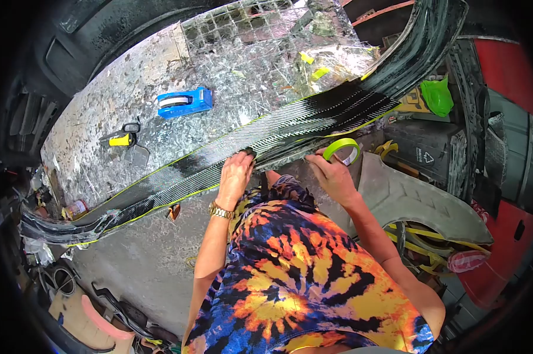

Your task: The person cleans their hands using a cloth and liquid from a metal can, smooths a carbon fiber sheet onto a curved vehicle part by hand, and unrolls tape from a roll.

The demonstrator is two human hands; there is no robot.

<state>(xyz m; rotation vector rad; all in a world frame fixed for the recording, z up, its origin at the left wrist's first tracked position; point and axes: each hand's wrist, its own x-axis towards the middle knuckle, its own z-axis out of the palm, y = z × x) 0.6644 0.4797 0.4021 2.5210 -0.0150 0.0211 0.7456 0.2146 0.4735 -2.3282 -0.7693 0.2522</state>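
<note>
A long strip of black carbon-fibre cloth point(219, 144), edged with yellow-green tape, lies over a long curved dark panel point(417, 53) that crosses the worktable. My left hand point(237, 176) is at the near edge of the cloth, with its fingers closed on that edge; the fingertips are partly hidden. To the right, my right hand point(332, 176) holds a roll of yellow-green tape point(341, 147) in closed fingers, just off the near edge of the panel.
On the stained worktable point(219, 76) are a blue tape dispenser point(185, 102), scissors point(129, 128) and a yellow-handled scraper point(123, 140). Yellow tape scraps point(320, 73) lie farther back. At right stand a grey fender point(422, 192), a green plastic bag point(436, 97) and red body panels point(508, 74).
</note>
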